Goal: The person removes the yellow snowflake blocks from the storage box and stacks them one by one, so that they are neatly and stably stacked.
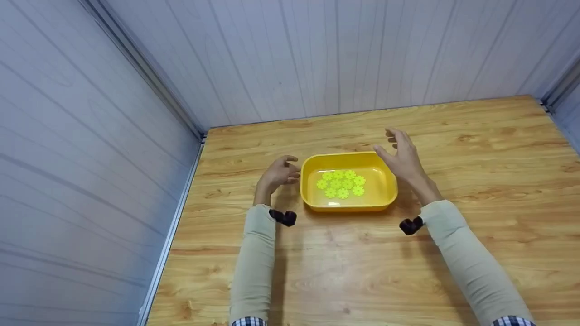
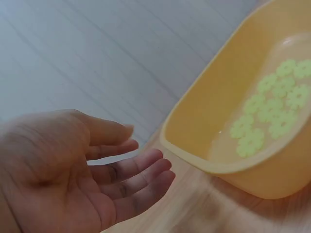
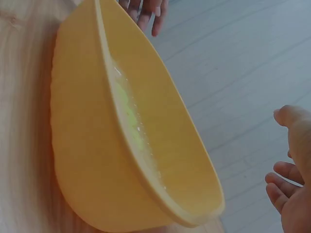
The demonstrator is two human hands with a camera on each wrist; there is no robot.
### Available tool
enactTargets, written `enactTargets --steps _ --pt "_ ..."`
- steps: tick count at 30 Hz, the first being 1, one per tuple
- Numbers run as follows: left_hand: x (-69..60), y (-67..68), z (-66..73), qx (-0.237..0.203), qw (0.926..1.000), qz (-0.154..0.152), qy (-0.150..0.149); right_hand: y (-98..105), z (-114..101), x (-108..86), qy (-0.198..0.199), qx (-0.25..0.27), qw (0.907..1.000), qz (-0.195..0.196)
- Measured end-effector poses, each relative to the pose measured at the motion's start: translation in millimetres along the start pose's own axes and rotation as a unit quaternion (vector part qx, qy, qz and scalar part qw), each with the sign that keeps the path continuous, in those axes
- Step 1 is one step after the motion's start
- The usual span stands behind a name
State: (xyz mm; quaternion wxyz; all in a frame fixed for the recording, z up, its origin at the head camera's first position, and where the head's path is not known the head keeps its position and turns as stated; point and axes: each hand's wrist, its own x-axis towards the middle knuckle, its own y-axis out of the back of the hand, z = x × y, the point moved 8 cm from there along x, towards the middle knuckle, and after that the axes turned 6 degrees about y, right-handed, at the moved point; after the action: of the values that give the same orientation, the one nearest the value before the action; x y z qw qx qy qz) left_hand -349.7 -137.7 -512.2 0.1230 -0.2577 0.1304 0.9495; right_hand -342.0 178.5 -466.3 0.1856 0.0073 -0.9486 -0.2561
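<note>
A yellow plastic basin sits on the wooden table, with several bright yellow-green flower-shaped pieces lying flat on its bottom. Just off the basin's left end is my left hand, its fingers loosely bent and pointing toward the rim. In the left wrist view a gap shows between the left fingertips and the basin. My right hand is raised by the basin's far right corner, thumb spread from the other fingers. Neither hand holds anything.
Wood-grain tabletop surrounds the basin. A pale panelled wall rises behind the table, and another wall stands along the left edge. Black wrist mounts sit on both sleeves.
</note>
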Motion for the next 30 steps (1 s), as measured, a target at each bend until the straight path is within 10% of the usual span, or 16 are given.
enactTargets --steps 30 --pt "1.9 -10.6 -9.4 0.086 0.996 0.021 0.01 -71 14 -15.5 -0.069 0.042 0.9876 -0.135"
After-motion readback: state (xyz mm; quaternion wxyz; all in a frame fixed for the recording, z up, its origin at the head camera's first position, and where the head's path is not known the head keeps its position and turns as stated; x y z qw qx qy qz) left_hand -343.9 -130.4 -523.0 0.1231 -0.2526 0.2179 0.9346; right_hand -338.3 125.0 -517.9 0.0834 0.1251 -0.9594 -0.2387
